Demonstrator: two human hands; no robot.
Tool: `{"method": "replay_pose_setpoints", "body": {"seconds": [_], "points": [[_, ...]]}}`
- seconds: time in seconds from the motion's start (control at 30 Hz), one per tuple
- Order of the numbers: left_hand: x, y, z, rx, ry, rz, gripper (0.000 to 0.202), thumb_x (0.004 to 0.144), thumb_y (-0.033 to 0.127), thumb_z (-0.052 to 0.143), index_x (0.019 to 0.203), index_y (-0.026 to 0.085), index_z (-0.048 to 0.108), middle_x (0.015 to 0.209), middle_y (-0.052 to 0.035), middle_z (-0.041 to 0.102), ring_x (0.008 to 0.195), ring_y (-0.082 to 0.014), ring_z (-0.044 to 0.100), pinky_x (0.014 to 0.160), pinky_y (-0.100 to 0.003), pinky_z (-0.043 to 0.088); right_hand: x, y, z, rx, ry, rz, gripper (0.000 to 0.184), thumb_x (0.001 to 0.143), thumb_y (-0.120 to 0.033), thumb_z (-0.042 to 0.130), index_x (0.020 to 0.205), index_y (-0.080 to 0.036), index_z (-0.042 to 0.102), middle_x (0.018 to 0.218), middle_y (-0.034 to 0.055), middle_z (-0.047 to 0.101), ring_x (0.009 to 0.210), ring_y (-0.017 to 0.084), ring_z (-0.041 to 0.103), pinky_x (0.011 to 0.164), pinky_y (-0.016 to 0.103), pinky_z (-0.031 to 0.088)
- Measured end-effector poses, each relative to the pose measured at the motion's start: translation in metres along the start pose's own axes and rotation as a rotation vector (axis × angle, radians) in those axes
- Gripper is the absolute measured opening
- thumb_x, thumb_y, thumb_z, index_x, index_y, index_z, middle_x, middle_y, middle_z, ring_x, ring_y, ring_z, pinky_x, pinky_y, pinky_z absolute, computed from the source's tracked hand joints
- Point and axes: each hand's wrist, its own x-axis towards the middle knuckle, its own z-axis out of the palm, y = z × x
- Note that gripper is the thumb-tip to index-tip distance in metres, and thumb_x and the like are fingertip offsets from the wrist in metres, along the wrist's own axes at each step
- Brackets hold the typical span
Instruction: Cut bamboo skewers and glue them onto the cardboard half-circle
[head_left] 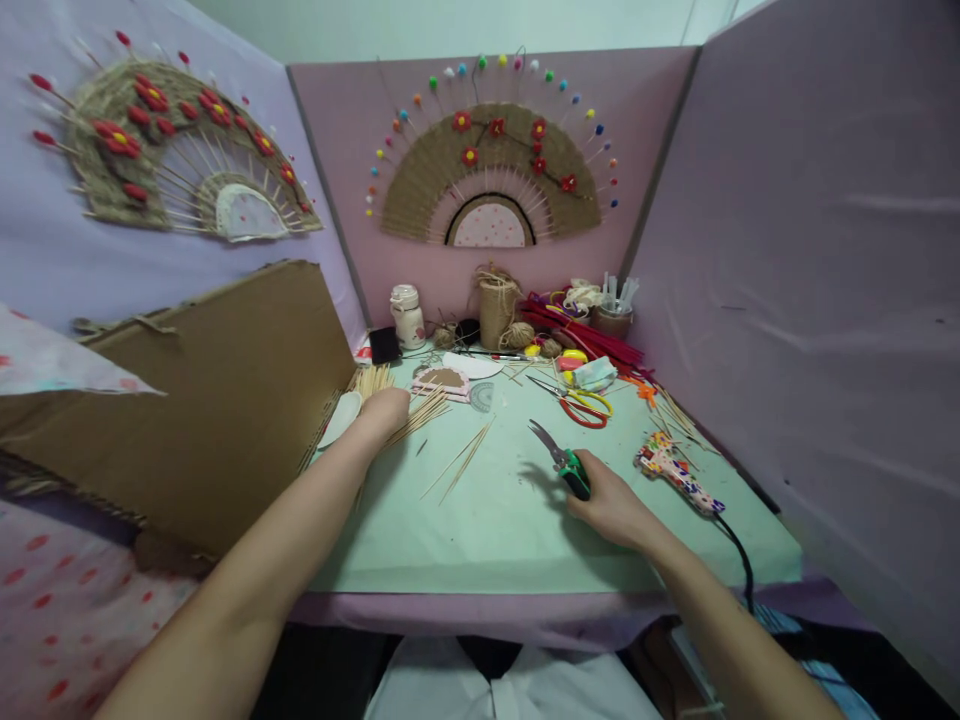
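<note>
My right hand (604,500) is wrapped round the green handles of a pair of pruning shears (561,458). The blades point away and to the left, slightly parted, above the table. My left hand (388,405) reaches down among thin wooden sticks at the table's left side; its fingers are hidden behind the back of the hand. One bundle of sticks (373,380) lies just beyond it, and another bundle (424,412) fans out to its right. Between my hands, a few loose sticks (466,458) rest on the pale green tabletop (480,540).
Scissors (589,405) with red and yellow handles lie mid-table. A patterned glue gun (679,475) with a black cord sits at the right. Twine (496,310), a white jar (407,318) and red strips (592,335) line the back. Cardboard (225,400) stands at the left.
</note>
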Motion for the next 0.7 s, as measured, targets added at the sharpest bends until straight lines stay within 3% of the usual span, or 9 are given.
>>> {"method": "replay_pose_setpoints", "body": {"seconds": [0.1,0.23,0.37,0.53,0.7], "points": [[0.007,0.003,0.005,0.049,-0.033,-0.018,0.017,0.069,0.015,0.062,0.084,0.014,0.071,0.106,-0.023,0.069,0.101,-0.0333,0.064,0.082,-0.037,0.049,0.0,0.003,-0.001,-0.009,-0.005,0.003,0.032,0.069,-0.021,0.053,0.101,-0.02,0.049,0.088,0.0027,0.057,0.078,0.019,0.052,0.069,0.028,0.037],[0.004,0.007,-0.002,0.083,-0.042,-0.014,0.021,0.073,0.015,0.059,0.09,0.013,0.071,0.109,-0.0246,0.067,0.104,-0.0343,0.062,0.084,-0.039,0.048,0.0,0.007,-0.002,-0.039,-0.015,0.001,0.032,0.07,-0.021,0.052,0.102,-0.02,0.049,0.092,0.0037,0.057,0.08,0.02,0.052,0.069,0.028,0.036],[-0.025,0.027,-0.001,0.085,-0.032,0.07,0.022,0.078,0.016,0.055,0.093,0.012,0.071,0.105,-0.024,0.068,0.101,-0.034,0.064,0.085,-0.04,0.048,-0.001,0.006,-0.002,-0.06,-0.025,0.022,0.031,0.071,-0.022,0.053,0.102,-0.02,0.049,0.095,0.005,0.058,0.083,0.021,0.052,0.07,0.028,0.035],[-0.071,0.064,0.024,0.073,-0.104,0.185,0.019,0.077,0.015,0.056,0.088,0.014,0.072,0.099,-0.0202,0.071,0.096,-0.0306,0.067,0.081,-0.035,0.05,-0.001,0.009,0.001,-0.07,-0.01,-0.005,0.035,0.071,-0.021,0.054,0.105,-0.019,0.049,0.097,0.0059,0.058,0.084,0.02,0.053,0.07,0.028,0.035],[-0.079,0.081,0.033,0.073,-0.157,0.169,0.026,0.07,0.001,0.056,0.09,0.008,0.071,0.102,-0.0255,0.069,0.096,-0.0341,0.067,0.08,-0.04,0.052,-0.002,0.009,0.003,-0.102,-0.001,-0.028,0.032,0.071,-0.021,0.055,0.102,-0.019,0.049,0.093,0.0054,0.058,0.08,0.02,0.052,0.068,0.027,0.034]]}}
